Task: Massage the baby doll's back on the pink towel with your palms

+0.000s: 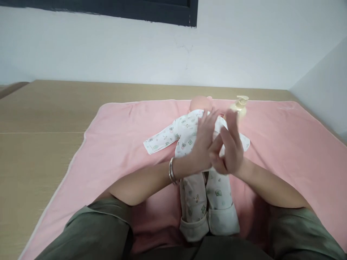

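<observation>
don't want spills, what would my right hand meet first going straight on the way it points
Probably the bottle, just beyond the right hand, though depth is unclear and it may pass above.

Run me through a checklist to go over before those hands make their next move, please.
1. Doll on the pink mat: ok.
2. Pump bottle upright near the doll's head: ok.
3. Left hand and right hand clear of each other: cannot tell; they overlap in view and are blurred.
4. Wrists free of jewellery: not ok; a bangle is on the left one.
5. Lotion on the palms: cannot tell.
</observation>
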{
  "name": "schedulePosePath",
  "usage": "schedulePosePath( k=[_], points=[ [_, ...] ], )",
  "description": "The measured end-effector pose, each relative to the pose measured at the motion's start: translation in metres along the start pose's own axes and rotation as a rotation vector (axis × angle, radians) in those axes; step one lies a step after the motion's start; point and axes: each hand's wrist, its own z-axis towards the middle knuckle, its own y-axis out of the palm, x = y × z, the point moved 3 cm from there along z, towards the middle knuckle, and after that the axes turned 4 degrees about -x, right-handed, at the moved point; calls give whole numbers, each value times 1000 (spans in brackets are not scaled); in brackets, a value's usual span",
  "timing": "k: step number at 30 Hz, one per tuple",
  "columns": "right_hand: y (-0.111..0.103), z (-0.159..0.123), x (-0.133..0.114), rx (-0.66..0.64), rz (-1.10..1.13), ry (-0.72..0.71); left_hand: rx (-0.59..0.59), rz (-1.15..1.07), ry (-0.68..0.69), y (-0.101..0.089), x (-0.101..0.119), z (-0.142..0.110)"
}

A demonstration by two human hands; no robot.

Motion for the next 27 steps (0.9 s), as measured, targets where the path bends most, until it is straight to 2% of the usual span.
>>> schedulePosePath(
  k=[1,3,4,6,8,11,14,17,19,21,25,27],
  points=[
    [2,11,8,30,26,-33,69,-23,-33,-3,-15,8],
    [12,27,23,96,72,-83,278,-106,-201,-11,-48,18],
    [18,32,29,115,68,-98,333,-121,-239,-13,-60,22],
    [30,37,38,119,50,-109,405,-131,-268,-15,-76,24],
    [39,38,44,77,32,-105,436,-110,-261,-14,-82,23],
    [41,43,52,-58,24,-73,448,-48,-256,-12,-82,19],
    [37,51,63,-167,15,61,431,18,-227,-10,-82,17],
    [33,51,65,-192,-63,247,400,81,-203,-11,-87,15],
    [33,46,58,-193,-124,303,384,130,-186,-12,-91,13],
    [33,41,48,-189,-141,251,384,168,-182,-13,-94,11],
    [34,39,41,-226,-56,4,376,184,-201,-13,-95,9],
    [34,44,47,-267,-27,-1,363,182,-197,-13,-93,9]
  ],
)
